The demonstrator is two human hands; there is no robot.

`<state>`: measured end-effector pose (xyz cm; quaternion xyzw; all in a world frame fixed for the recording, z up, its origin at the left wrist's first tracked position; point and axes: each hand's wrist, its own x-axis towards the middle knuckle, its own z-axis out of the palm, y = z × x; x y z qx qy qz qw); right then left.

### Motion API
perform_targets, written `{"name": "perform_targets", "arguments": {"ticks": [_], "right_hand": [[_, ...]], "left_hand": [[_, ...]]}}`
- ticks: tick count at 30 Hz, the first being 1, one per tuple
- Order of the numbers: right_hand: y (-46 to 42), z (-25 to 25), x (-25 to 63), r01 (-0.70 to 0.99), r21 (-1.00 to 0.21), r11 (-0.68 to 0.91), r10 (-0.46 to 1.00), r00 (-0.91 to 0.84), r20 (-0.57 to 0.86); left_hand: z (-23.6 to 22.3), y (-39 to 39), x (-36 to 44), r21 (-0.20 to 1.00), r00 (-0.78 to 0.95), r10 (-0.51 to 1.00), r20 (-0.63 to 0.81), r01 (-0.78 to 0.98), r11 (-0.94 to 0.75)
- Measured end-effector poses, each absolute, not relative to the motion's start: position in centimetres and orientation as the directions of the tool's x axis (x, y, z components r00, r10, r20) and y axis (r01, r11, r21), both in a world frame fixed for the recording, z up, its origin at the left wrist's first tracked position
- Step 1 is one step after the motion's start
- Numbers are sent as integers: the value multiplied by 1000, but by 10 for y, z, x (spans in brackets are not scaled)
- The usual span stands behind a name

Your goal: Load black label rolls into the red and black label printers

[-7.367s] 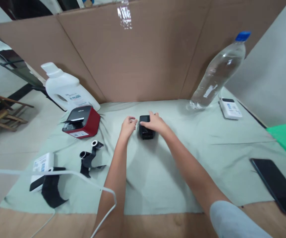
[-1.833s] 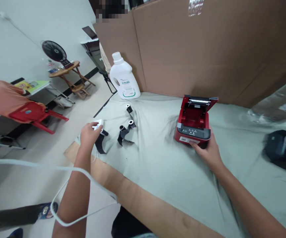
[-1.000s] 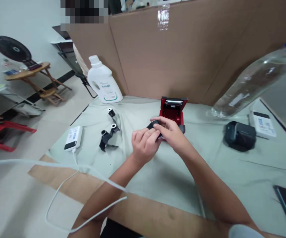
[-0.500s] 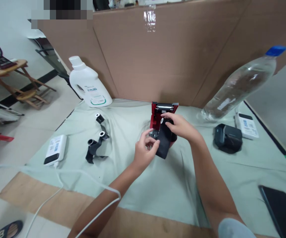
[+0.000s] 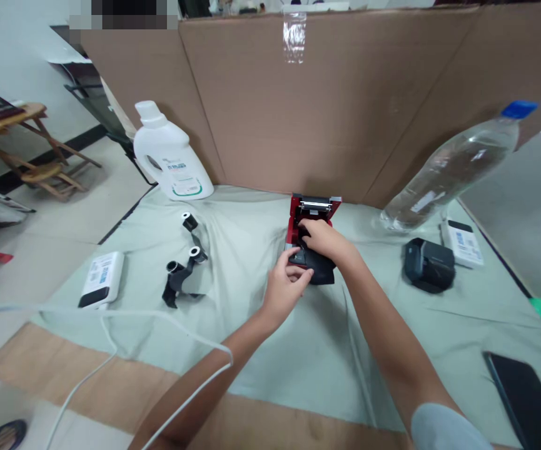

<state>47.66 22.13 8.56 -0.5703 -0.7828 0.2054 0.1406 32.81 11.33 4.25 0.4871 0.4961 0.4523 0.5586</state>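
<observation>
A small red and black printer (image 5: 293, 225) stands on the cloth with its lid raised toward the cardboard. My right hand (image 5: 323, 239) reaches into its open compartment, fingers curled down on a black roll that they mostly hide. From that roll a wide black strip (image 5: 321, 267) hangs over the printer's front. My left hand (image 5: 288, 281) grips the printer's front left side, the index finger along its edge and the thumb against the strip. To the left lie black strips with white-cored rolls (image 5: 195, 253), apart from both hands.
A white detergent bottle (image 5: 172, 156) and a leaning clear bottle (image 5: 453, 169) stand by the cardboard (image 5: 298, 125). At right are a black device (image 5: 429, 265), a white power bank (image 5: 463, 242) and a phone (image 5: 526, 397). Another power bank (image 5: 102, 279) trails a white cable (image 5: 157, 314) across my left forearm.
The black strip has swung from hanging steeply to lying across the printer's front. My right hand has gone lower into the compartment with the roll. My left hand has shifted slightly right.
</observation>
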Motion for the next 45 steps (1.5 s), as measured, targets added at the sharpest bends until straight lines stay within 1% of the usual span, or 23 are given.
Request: {"name": "perform_targets", "arguments": {"ticks": [1,3,5,6,7,8,10,12,16,19,21,22,26,28,31,33,37,39,43,45], "right_hand": [[217,89,480,811,-520,266,958,-281,52],[211,96,489,771,-575,273,954,-138,267],[214,100,499,763,-575,296,873,28,487],[218,99,503,759,-567,319,825,72,560],[223,97,506,745,-570,348,796,87,599],[227,95,509,715,-590,376,790,86,607],[232,86,514,617,-680,396,821,94,564],[227,74,518,499,-782,372,866,116,486],[201,43,521,277,-936,216,937,211,279],[186,22,516,29,-995,94,971,219,98],[181,15,510,-115,-992,51,983,183,30],[180,14,506,-161,-986,43,984,177,14],[177,14,496,-236,-970,54,978,208,4],[176,14,492,-252,-965,77,971,238,15],[176,11,490,-269,-958,98,964,263,24],[175,9,490,-282,-956,81,966,259,6],[175,9,493,-325,-946,12,959,271,-81],[176,10,494,-351,-936,-25,955,269,-126],[176,10,494,-385,-923,-11,965,238,-111],[175,6,491,-394,-919,13,967,237,-88]], "left_hand": [[43,113,328,994,96,990,-108,-20,111],[44,113,327,996,97,992,-82,-13,84],[44,112,327,999,100,994,-34,-3,34],[44,111,326,1000,100,995,-10,0,10],[44,111,326,1000,101,995,8,-1,-8],[44,110,326,1000,101,995,19,-6,-19],[43,109,325,999,105,994,32,-22,-30],[43,109,324,998,113,992,51,-33,-47],[41,110,321,994,124,987,107,-14,-106],[42,110,317,993,122,986,114,2,-115],[44,113,313,995,92,991,97,-2,-97],[46,116,310,997,66,994,82,-6,-82],[51,142,301,1000,-52,999,11,-19,-12],[50,160,299,997,-38,997,-61,-40,59],[48,180,303,967,36,972,-234,-100,236],[46,185,307,946,59,955,-291,-132,297],[46,185,313,958,31,968,-248,-140,250],[46,185,313,957,42,965,-260,-122,263],[47,187,308,950,73,952,-297,-80,302],[46,188,305,946,98,949,-299,-97,308]]}}
